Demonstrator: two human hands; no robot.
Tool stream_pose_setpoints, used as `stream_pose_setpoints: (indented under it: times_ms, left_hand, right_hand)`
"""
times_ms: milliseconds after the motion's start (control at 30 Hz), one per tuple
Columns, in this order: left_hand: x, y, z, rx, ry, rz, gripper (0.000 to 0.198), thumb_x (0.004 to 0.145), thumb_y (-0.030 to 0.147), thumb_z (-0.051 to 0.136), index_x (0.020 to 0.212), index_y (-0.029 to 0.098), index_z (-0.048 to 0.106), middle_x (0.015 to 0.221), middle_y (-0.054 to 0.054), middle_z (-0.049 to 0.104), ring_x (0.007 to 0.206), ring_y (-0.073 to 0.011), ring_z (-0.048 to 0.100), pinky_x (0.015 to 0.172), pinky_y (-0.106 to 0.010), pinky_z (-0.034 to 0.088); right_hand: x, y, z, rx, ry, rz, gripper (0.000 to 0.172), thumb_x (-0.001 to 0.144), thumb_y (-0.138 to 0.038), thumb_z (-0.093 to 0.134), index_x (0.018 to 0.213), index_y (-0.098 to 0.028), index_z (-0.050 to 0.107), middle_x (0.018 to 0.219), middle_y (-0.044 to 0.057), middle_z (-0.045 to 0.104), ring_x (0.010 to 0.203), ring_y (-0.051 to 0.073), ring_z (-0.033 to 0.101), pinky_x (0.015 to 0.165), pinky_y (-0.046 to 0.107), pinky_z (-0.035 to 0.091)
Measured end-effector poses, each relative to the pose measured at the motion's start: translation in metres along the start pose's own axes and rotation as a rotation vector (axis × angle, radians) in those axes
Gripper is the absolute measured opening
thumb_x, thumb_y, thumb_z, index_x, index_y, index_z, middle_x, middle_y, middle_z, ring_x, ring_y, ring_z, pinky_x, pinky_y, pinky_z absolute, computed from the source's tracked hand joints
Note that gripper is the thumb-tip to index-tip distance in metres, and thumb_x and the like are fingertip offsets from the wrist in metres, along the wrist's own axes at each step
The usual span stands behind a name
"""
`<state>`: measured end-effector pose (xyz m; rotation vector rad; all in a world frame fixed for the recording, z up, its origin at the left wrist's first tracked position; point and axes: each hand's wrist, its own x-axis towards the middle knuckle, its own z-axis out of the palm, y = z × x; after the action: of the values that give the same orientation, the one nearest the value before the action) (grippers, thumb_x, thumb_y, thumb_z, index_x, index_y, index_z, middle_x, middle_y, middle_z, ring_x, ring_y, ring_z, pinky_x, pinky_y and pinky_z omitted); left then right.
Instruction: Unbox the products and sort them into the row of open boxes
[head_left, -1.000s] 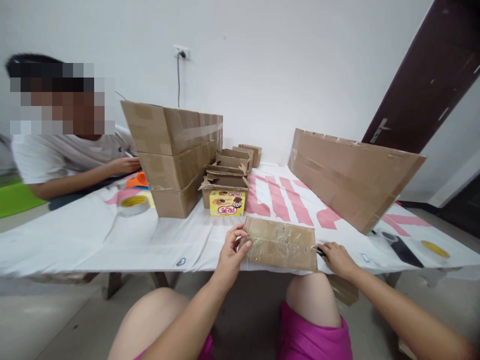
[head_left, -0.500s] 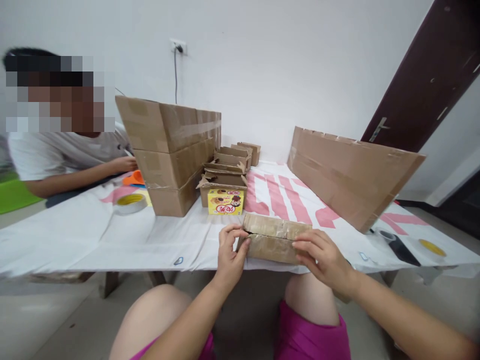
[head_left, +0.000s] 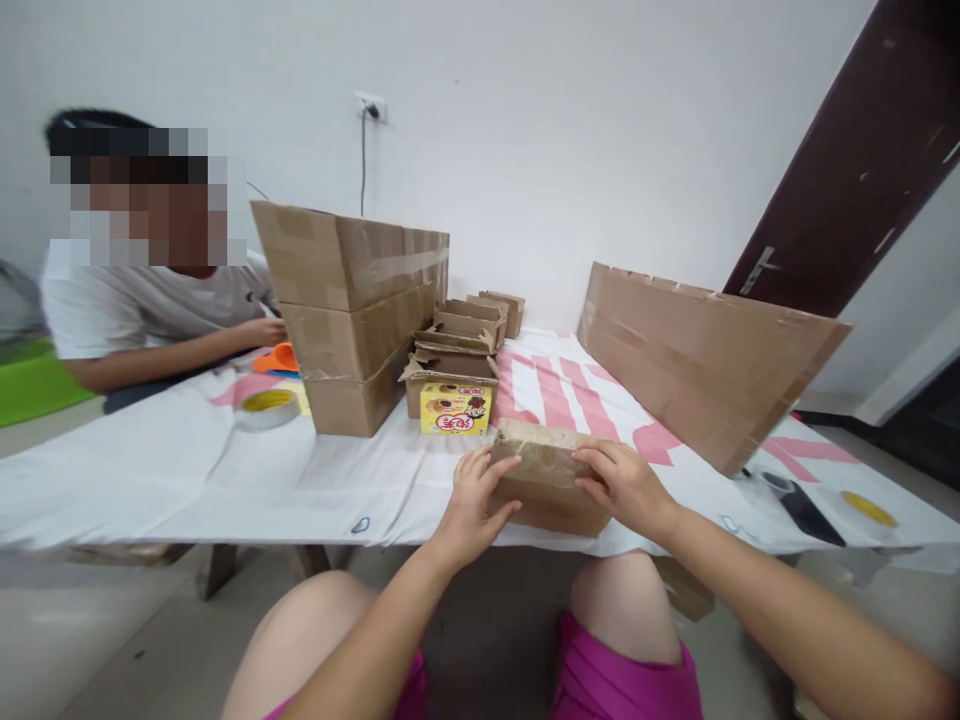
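Note:
A small brown cardboard box, wrapped in clear tape, rests at the near edge of the white-covered table. My left hand grips its left end, fingers curled over the top. My right hand holds its right side with the fingers bent over the top edge. Just behind the box stands a yellow printed carton.
Stacked large cardboard boxes stand at the middle left, several small open boxes behind the yellow carton. A long cardboard panel leans at the right. Tape rolls lie on either side. Another person sits at the far left.
The flat cardboard piece has been folded up into a compact box. My right hand moved from its far right end inward onto the top, and the box now looks shorter and taller.

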<state>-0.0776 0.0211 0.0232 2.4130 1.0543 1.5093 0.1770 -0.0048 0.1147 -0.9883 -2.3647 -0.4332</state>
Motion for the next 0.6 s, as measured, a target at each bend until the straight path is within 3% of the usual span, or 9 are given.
stream_pose_setpoints:
  times_ms: [167, 367, 600]
  left_hand:
    - [0.006, -0.002, -0.007, -0.042, 0.018, -0.057, 0.032, 0.081, 0.018, 0.059, 0.111, 0.026, 0.064, 0.094, -0.006, 0.063, 0.111, -0.0261, 0.050, 0.100, -0.047, 0.036]
    - [0.007, 0.000, -0.015, -0.217, 0.016, -0.200, 0.030, 0.080, 0.025, 0.063, 0.109, 0.026, 0.069, 0.098, -0.007, 0.062, 0.101, -0.0247, 0.053, 0.093, -0.044, 0.042]
    - [0.007, 0.004, -0.019, -0.305, 0.011, -0.235, 0.032, 0.082, 0.029, 0.060, 0.113, 0.026, 0.067, 0.099, -0.007, 0.061, 0.099, -0.0239, 0.053, 0.091, -0.041, 0.043]
  right_hand:
    - [0.004, 0.006, 0.005, -0.022, -0.023, -0.022, 0.025, 0.086, -0.019, 0.060, 0.111, -0.020, 0.060, 0.109, 0.011, 0.068, 0.100, 0.024, 0.064, 0.084, 0.041, 0.054]
    - [0.008, 0.005, 0.004, -0.044, -0.065, -0.059, 0.024, 0.088, -0.024, 0.058, 0.111, -0.019, 0.061, 0.109, 0.012, 0.069, 0.098, 0.023, 0.066, 0.082, 0.038, 0.055]
    - [0.016, 0.007, 0.005, -0.224, -0.079, -0.198, 0.019, 0.092, -0.027, 0.055, 0.105, -0.018, 0.063, 0.102, 0.011, 0.071, 0.085, 0.022, 0.068, 0.072, 0.034, 0.054]
